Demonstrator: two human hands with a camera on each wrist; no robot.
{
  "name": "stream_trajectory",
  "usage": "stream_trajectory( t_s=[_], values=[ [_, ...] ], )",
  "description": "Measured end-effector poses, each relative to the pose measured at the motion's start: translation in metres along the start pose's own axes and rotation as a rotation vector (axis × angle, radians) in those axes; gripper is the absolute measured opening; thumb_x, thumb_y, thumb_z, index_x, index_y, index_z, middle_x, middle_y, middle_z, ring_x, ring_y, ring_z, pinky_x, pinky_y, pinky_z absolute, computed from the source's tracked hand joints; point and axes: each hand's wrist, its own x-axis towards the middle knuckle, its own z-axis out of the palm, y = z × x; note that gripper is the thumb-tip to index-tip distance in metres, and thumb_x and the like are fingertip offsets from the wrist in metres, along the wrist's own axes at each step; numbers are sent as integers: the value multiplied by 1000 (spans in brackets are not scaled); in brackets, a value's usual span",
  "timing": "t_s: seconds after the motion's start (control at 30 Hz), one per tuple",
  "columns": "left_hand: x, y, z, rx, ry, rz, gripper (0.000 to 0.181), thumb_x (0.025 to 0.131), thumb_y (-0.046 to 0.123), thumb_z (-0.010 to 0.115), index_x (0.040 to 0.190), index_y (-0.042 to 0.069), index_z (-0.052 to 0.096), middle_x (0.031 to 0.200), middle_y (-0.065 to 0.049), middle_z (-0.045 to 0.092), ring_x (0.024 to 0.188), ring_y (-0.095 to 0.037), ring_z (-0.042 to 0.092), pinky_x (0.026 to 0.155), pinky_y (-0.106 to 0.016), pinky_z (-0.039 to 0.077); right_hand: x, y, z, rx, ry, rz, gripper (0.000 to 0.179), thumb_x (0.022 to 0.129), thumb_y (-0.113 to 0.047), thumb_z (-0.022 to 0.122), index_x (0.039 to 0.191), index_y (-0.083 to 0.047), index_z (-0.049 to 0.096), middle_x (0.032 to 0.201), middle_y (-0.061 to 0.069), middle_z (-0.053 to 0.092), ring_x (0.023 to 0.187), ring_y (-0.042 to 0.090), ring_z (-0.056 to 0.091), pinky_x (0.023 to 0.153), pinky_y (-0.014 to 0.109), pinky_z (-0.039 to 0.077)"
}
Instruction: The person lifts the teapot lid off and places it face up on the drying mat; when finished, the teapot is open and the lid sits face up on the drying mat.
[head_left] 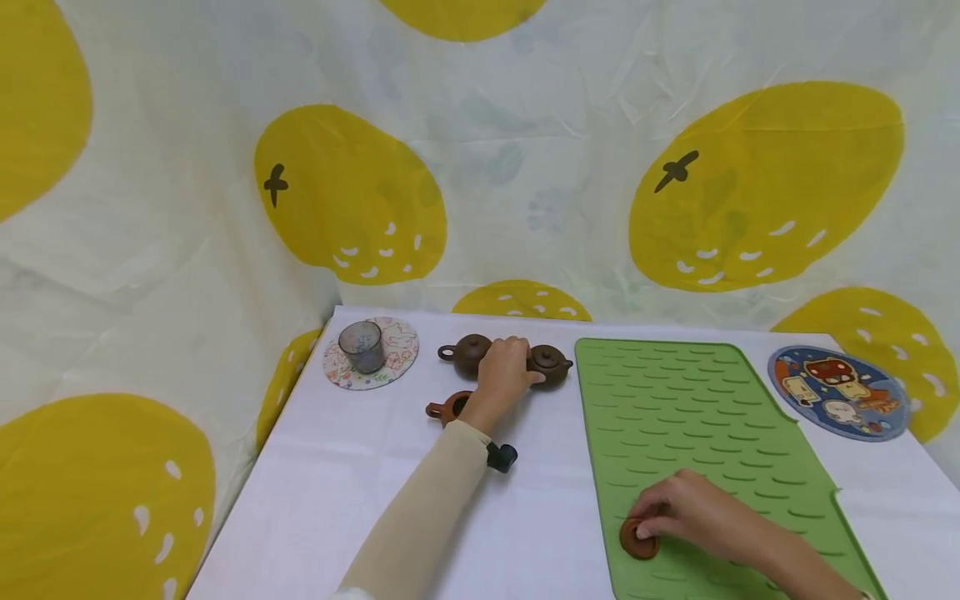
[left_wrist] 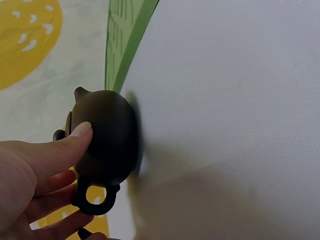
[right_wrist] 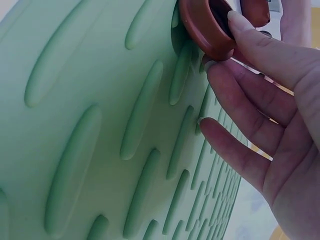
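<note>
My left hand (head_left: 504, 371) grips a dark brown clay teapot (head_left: 551, 365) at the back of the table. In the left wrist view, the thumb lies on that teapot's body (left_wrist: 107, 135), and its lid is on. Just left of the hand stands a second dark brown teapot (head_left: 471, 357). A reddish-brown teapot (head_left: 450, 408) with an open top is partly hidden behind my left forearm. On the green mat (head_left: 675, 417), my right hand (head_left: 693, 512) pinches a small round reddish-brown clay lid (head_left: 639, 540) by its edge. The right wrist view shows the lid (right_wrist: 205, 30) tilted between thumb and fingers.
A glass cup (head_left: 362, 346) stands on a floral round coaster (head_left: 401, 342) at the back left. A blue cartoon-printed round mat (head_left: 795, 358) lies at the far right. Behind the white table (head_left: 315, 500) hangs a fruit-patterned curtain (head_left: 525, 167).
</note>
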Motion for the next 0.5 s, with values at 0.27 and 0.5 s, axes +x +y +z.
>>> stream_trajectory(
  t_s=[0.27, 0.5],
  values=[
    [0, 0, -1, 6, -4, -18, 37, 80, 42, 86, 96, 15, 67, 97, 2, 70, 95, -17, 62, 77, -33, 55, -4, 0, -1, -10, 9, -22, 16, 91, -30, 74, 101, -17, 79, 94, -8, 79, 86, -7, 68, 67, 22, 57],
    [0, 1, -2, -13, 6, -20, 37, 79, 41, 87, 96, 15, 67, 97, 2, 71, 95, -18, 63, 77, -34, 55, -5, 0, -8, 4, 2, 26, 27, 93, -35, 73, 106, -13, 78, 95, -9, 78, 84, -8, 66, 68, 22, 56]
  ],
)
